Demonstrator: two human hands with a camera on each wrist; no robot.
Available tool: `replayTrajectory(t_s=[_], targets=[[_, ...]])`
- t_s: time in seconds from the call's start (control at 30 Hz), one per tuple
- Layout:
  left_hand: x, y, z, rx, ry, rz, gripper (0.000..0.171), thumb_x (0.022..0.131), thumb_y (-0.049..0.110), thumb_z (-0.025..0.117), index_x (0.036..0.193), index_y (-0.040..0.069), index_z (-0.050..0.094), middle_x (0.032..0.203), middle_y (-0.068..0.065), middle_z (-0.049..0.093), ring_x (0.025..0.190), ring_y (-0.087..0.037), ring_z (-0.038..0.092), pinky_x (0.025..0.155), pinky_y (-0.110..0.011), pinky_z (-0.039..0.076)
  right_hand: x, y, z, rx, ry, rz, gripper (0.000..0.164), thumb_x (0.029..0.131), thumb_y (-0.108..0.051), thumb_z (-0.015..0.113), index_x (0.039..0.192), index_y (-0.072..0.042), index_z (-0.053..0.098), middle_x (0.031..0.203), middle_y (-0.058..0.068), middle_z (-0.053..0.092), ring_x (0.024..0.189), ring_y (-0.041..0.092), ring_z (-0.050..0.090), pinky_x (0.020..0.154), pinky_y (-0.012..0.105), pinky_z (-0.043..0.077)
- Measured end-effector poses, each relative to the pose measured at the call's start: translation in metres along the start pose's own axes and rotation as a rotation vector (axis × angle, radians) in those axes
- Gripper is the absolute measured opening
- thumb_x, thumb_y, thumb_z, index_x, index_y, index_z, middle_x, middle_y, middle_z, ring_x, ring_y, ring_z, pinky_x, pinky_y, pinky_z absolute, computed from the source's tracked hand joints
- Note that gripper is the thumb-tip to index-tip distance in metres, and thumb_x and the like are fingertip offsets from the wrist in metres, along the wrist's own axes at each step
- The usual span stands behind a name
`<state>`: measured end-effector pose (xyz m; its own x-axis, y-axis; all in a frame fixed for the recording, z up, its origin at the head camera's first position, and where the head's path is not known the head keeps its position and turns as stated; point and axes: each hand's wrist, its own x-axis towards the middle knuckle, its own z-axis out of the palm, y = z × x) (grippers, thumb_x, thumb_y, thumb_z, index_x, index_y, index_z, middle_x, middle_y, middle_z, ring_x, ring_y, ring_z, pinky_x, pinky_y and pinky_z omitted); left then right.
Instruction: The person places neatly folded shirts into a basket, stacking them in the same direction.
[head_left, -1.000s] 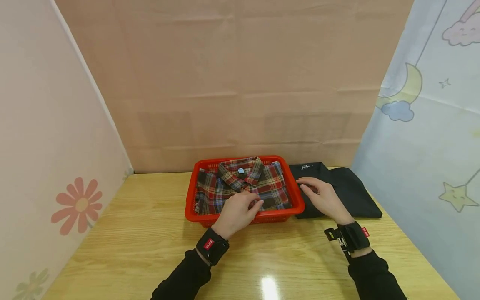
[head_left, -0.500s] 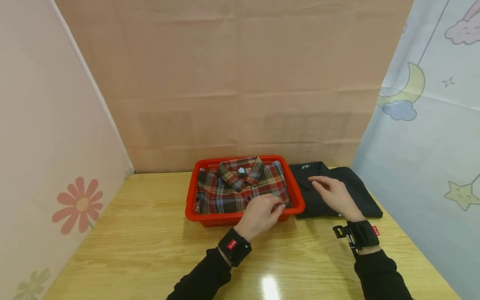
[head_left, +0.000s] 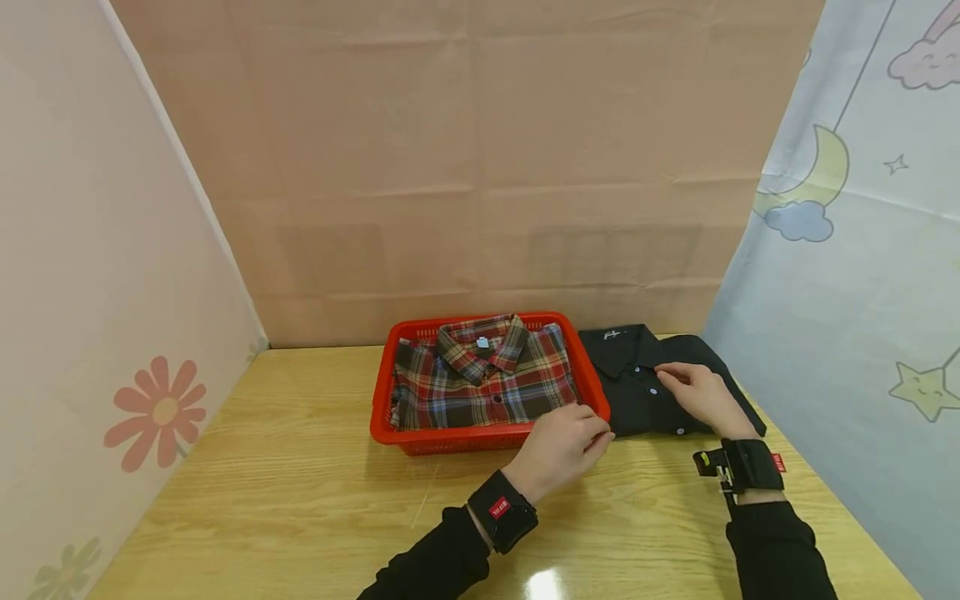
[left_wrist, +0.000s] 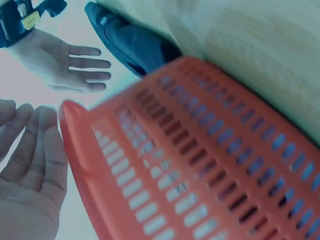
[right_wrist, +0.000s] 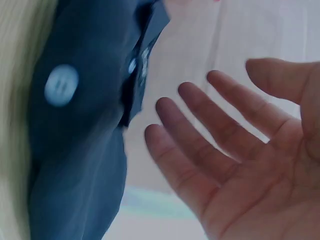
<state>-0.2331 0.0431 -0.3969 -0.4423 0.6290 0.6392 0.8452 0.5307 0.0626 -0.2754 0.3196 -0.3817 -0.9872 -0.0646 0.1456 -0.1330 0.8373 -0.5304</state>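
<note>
A folded plaid shirt [head_left: 536,383] with its collar up top lies in a red plastic basket [head_left: 442,438]. Right of the basket, a folded black shirt [head_left: 630,408] with pale buttons rests on the table. My left hand [head_left: 561,446] hovers at the basket's front right corner, holding nothing; in the left wrist view its relaxed fingers [left_wrist: 42,155] are close by the red rim. Over the black shirt is my right hand [head_left: 701,396], also holding nothing. Its fingers [right_wrist: 200,140] are spread and slightly bent beside the shirt in the right wrist view.
The wooden table [head_left: 300,467] runs up to a tan back panel [head_left: 472,167]. A flower-printed panel [head_left: 112,250] stands at the left, and a pale blue sheet [head_left: 840,308] with moon and stars borders the right side.
Both hands have moved right: the left from over the plaid shirt to the basket's right front corner, the right from the basket's rim across the black shirt. Basket and shirts stay put.
</note>
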Motion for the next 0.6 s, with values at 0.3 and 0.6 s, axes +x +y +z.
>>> replayTrajectory(t_s=[0.3,0.6], targets=[[-0.001,0.02,0.017,-0.108,-0.302,-0.109,0.024,0.098,0.032,0.061,0.113,0.014,0.067,0.098,0.006,0.068,0.078,0.002,0.061,0.062,-0.006,0.043,-0.01,0.044,-0.016,-0.046,-0.071,0.129,0.057,0.105,-0.028,0.043,0.136,0.019,0.041,0.132,0.045,0.041,0.114,0.06,0.044,0.089,0.063,0.045],[0.008,0.023,0.033,-0.21,-0.602,-0.354,0.067,0.095,0.049,0.059,0.143,0.004,0.045,0.124,-0.004,0.064,0.097,-0.008,0.066,0.077,-0.017,0.051,-0.013,0.072,-0.027,-0.094,-0.164,0.329,0.077,0.103,-0.035,0.038,0.135,0.032,0.02,0.131,0.055,0.026,0.114,0.067,0.036,0.092,0.068,0.04]])
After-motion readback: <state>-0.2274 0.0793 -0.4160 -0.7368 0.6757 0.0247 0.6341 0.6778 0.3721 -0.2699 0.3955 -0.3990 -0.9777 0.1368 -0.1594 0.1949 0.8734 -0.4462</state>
